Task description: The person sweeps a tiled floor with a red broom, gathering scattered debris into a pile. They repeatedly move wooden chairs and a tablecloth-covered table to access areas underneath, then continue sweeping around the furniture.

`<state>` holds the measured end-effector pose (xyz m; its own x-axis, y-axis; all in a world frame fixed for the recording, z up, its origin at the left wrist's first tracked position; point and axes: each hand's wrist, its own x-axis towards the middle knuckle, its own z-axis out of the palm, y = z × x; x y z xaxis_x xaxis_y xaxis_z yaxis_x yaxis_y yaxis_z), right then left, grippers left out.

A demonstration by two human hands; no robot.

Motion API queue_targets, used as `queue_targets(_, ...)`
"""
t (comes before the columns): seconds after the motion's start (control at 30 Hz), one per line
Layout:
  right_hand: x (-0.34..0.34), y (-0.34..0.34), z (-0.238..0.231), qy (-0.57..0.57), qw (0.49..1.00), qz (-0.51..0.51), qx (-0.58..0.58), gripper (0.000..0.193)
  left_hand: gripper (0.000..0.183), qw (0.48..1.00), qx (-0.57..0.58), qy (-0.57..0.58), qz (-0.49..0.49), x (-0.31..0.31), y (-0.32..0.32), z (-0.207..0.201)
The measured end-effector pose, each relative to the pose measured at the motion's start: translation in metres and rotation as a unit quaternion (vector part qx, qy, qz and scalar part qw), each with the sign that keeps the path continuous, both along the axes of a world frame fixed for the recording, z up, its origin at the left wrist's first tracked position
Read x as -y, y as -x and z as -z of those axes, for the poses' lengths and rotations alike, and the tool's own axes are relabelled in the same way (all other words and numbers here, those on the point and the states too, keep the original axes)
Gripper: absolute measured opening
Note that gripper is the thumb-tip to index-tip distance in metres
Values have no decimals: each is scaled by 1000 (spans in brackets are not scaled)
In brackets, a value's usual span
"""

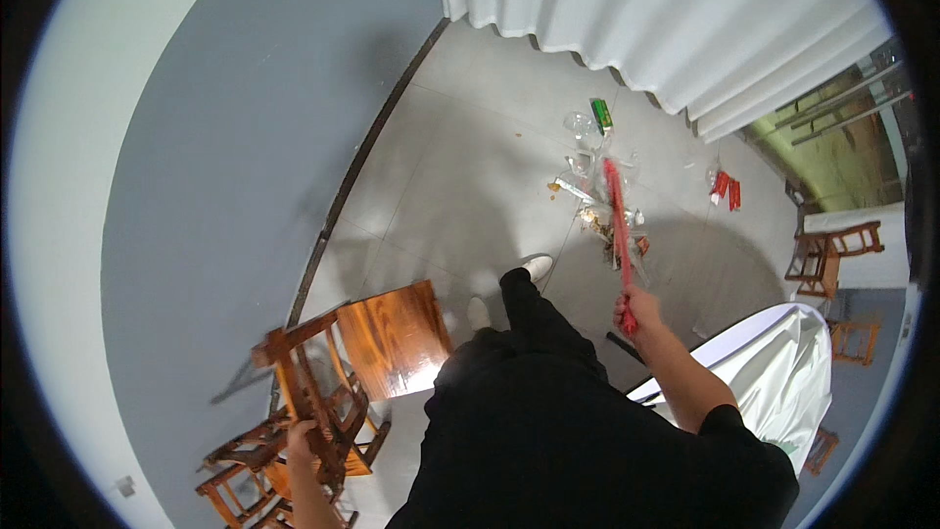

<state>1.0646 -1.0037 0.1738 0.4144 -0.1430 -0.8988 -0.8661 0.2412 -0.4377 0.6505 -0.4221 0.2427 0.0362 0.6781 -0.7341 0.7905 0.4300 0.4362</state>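
Note:
My right hand (638, 313) is closed around the lower end of a long red handle (621, 235). The handle reaches away from me over a strewn pile of litter (602, 220) on the floor; no head can be made out at its far end. Clear plastic pieces (580, 123) and a green box (601, 115) lie at the far side of the pile. At the lower left, my left hand (301, 441) is closed on the frame of a wooden chair (323, 402), which stands beside me with its glossy seat (397, 338) showing.
A grey wall (245, 137) runs along the left, and a white curtain (627, 10) hangs at the far side. Red packets (727, 190) lie farther right. A table under a white cover (774, 382) stands close on my right. More wooden chairs (827, 260) are beyond it.

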Motion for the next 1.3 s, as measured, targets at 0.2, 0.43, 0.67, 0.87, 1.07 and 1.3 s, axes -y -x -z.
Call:
queue_targets(0.2,-6,13,10,42,970,-241,7,7,45,954,95,-31,-281,-5,114,13)
queue_targets(0.43,-25,-20,52,207,761,-607,96,25,47,990,10,-67,-121,58,104,62)
queue_targets(0.67,-161,-136,126,240,587,-743,216,30,48,974,-26,-13,224,115,-36,107)
queue_targets(0.87,-245,-287,222,273,543,-737,296,21,49,915,-60,48,397,146,-179,125)
queue_targets(1.07,-119,-361,287,384,567,-723,88,24,50,886,-152,107,425,129,-233,118)
queue_targets(1.3,192,-328,127,440,637,-615,-151,47,52,893,-151,94,413,65,-315,132)
